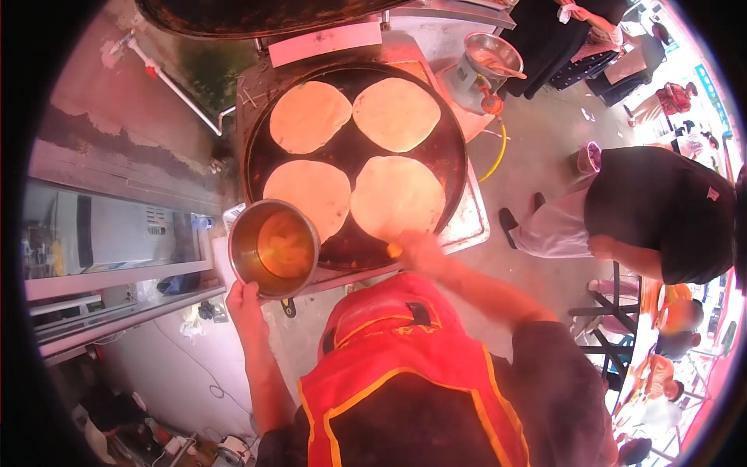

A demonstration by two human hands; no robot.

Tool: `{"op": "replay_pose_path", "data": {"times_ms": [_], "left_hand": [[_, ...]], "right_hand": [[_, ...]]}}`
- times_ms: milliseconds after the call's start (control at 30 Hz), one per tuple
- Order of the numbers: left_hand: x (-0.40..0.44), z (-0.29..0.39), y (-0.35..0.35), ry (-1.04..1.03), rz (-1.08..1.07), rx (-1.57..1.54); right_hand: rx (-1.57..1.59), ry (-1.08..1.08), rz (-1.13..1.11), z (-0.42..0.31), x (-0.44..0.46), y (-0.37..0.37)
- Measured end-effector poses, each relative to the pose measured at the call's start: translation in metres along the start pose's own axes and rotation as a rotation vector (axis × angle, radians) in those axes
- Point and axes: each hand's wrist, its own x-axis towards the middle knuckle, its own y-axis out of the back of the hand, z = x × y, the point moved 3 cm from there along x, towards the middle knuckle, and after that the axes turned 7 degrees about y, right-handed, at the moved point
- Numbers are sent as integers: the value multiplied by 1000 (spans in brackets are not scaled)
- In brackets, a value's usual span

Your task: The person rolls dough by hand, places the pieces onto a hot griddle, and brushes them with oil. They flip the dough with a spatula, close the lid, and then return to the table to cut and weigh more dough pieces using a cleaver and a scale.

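My left hand (246, 302) grips the rim of a metal pot (243, 247) at the griddle's near left edge. Yellowish liquid (284, 247) lies inside it, with blurred pieces in it. My right hand (420, 254) is closed at the near edge of the griddle (257, 148), below the near right flatbread (398, 201). A small yellow-orange piece (394, 251) shows at its fingers; its kind is unclear. Several pale round flatbreads lie flat on the dark griddle, including a far left one (310, 117) and a far right one (397, 114). The pot partly covers the near left flatbread (310, 191).
A raised dark lid (264, 17) stands beyond the griddle. To the right are a metal bowl (493, 53) on a stand and a yellow hose (499, 152). A person in a black shirt (654, 210) stands at right. A glass-fronted cabinet (117, 237) is at left.
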Motion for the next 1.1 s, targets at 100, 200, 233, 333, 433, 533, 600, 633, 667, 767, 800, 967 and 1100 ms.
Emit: {"op": "replay_pose_path", "data": {"times_ms": [100,200,233,333,433,533,600,633,667,767,800,967,1100], "left_hand": [[1,5,-6,-4,6,1],[-2,10,-13,-19,3,-9],[-4,10,-13,-23,-2,-12],[-2,3,-9,43,-19,-75],[-8,18,-20,77,47,34],[-1,10,-23,-55,24,139],[7,-8,-27,-9,30,112],[10,-19,-25,-34,58,178],[16,-29,-26,-69,77,241],[18,-22,-37,-121,117,265],[15,-21,-38,-123,128,245],[18,-30,-18,-51,180,186],[0,-23,3,28,230,-15]], "right_hand": [[176,-212,62,-15,13,5],[94,-584,170,69,33,35],[127,-560,314,100,34,45],[43,-553,481,117,51,87],[112,-413,564,80,82,108],[547,-357,522,-20,115,127],[732,-196,444,-71,126,113],[576,-3,322,-97,133,109],[467,-10,176,-106,136,85],[237,50,-52,-120,149,38],[213,24,-55,-113,149,28],[928,-286,264,-71,150,57],[1190,-355,380,-17,165,46]]}}
